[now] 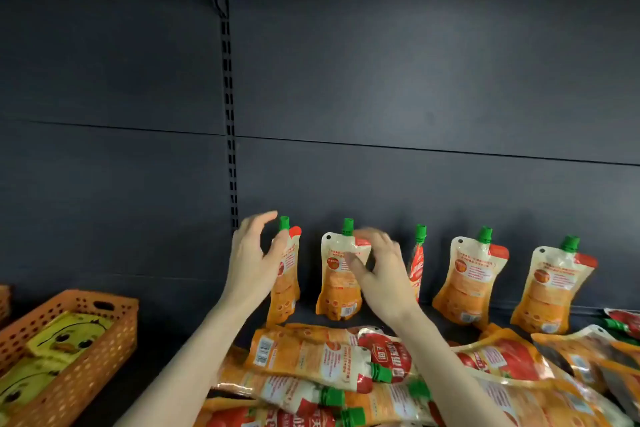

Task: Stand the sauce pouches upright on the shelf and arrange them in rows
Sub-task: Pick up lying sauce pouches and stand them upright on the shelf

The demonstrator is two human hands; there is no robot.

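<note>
At the left of the dark shelf sits an orange perforated basket, and in it lie flat yellow packs printed with a duck face. Over to the right, five sauce pouches stand upright in a row against the back panel, green caps up: the first pouch, the second pouch, a third pouch turned edge-on, then a fourth pouch and a fifth pouch, both leaning a little. In front of them a heap of pouches lies flat, overlapping one another.

Both bare forearms reach up from below. The left hand is just beside the first pouch, thumb at its upper edge, fingers arched and spread, not closed round it. The right hand is blurred in front of the second pouch with fingers loosely curled; I cannot tell whether it pinches the pouch
</note>
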